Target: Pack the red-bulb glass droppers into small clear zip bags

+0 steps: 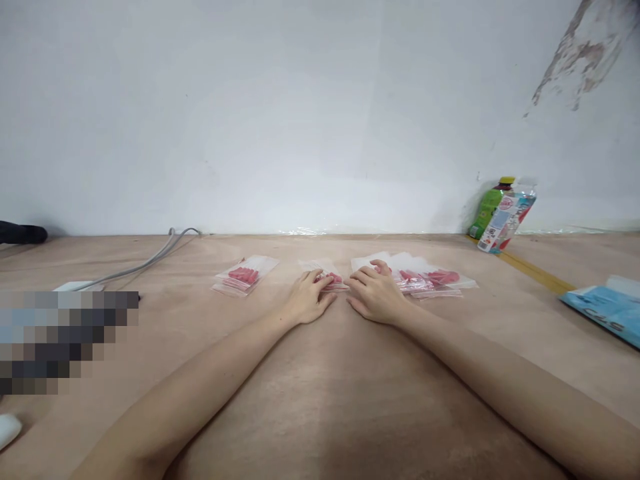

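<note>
Both my forearms reach forward over a plywood table (320,400). My left hand (307,299) and my right hand (376,293) lie side by side, fingers bent down onto a small clear zip bag with red pieces (333,278) between them. The fingertips of both hands press its edges. A stack of similar clear bags with red pieces (250,274) lies to the left of my left hand. A spread pile of more such bags (430,278) sits just right of my right hand, partly under it.
A white wall rises behind the table. Two bottles (503,215) lean at the back right by a yellow strip. A blue packet (607,308) lies at the right edge. A grey cable (150,260) and white adapter are at the left, beside a blurred patch.
</note>
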`<state>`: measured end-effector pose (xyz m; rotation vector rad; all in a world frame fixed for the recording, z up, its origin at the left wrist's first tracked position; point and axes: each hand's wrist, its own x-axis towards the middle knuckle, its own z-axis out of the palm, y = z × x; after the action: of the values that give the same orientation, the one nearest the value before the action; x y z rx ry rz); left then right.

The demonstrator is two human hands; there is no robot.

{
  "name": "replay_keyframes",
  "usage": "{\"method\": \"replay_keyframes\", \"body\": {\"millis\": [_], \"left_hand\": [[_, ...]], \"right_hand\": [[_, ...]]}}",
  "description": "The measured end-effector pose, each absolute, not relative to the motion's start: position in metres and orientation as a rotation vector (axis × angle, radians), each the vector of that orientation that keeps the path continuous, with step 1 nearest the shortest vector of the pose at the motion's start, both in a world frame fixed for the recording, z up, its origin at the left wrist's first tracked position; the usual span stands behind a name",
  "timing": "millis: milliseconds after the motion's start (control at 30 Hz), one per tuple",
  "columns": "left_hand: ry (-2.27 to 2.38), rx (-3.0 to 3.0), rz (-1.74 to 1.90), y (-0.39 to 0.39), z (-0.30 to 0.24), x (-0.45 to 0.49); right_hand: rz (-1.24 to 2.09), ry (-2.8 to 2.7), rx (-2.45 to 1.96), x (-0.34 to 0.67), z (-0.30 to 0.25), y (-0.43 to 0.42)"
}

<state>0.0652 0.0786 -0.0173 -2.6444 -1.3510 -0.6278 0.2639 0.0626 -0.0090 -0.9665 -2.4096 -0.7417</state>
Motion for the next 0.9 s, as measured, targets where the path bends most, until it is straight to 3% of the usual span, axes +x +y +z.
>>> {"method": "replay_keyframes", "body": {"millis": [300, 600, 900], "left_hand": [[-1.057, -2.949, -0.480, 0.098, -0.016, 0.033], [-1.190, -2.769, -0.683, 0.095, -0.025, 0.032], [-0.866, -2.698, -0.818, 0.090, -0.025, 0.040]], "right_hand": [[-0.819, -2.429, -1.007, 0.255, -0.018, 0.076], [-0.749, -2.371, -0.860, 0.261, -0.024, 0.073], [-0.698, -2.329, -0.934, 0.260, -0.026, 0.078]]}}
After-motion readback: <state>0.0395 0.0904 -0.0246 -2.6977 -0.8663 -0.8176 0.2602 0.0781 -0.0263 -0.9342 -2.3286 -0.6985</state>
